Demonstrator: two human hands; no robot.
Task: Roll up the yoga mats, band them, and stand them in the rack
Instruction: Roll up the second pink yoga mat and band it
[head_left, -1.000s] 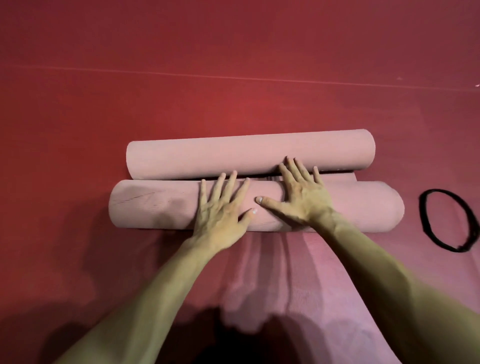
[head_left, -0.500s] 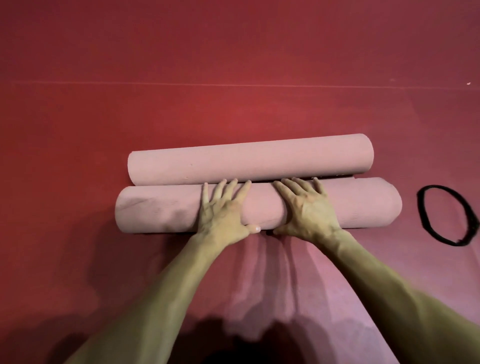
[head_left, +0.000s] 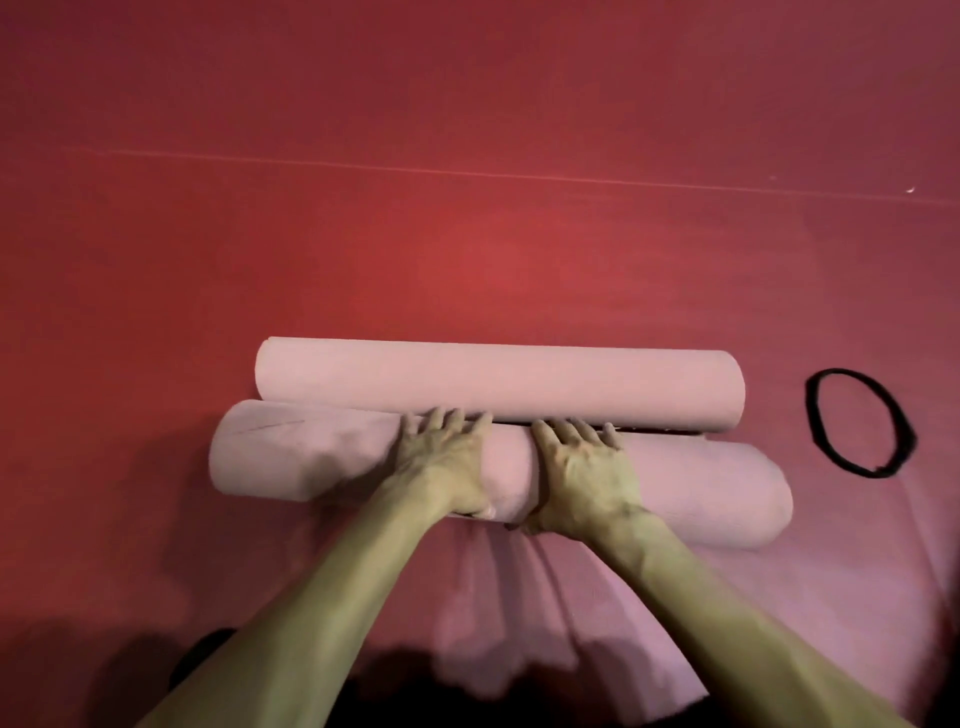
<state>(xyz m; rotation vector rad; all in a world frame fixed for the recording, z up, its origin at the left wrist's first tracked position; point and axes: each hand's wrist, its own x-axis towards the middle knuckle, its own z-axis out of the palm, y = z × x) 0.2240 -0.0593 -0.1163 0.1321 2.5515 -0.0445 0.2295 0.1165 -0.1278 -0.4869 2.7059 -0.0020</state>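
- The near mat roll (head_left: 675, 483) lies on the red floor (head_left: 467, 234), touching the far roll (head_left: 498, 384).
- I see the left hand (head_left: 441, 457) and right hand (head_left: 582, 467) gripping its middle, fingers curled over.
- A black band (head_left: 811, 415) lies apart, right.

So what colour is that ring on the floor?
The band is black; the head view shows it.

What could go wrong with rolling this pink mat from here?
The left hand and right hand grip only the middle of the near roll, whose ends look uneven, so it may turn out crooked. It lies right beside the far roll, which might get nudged away. The black band lies off to the right; reaching for it with one hand may let the roll loosen.
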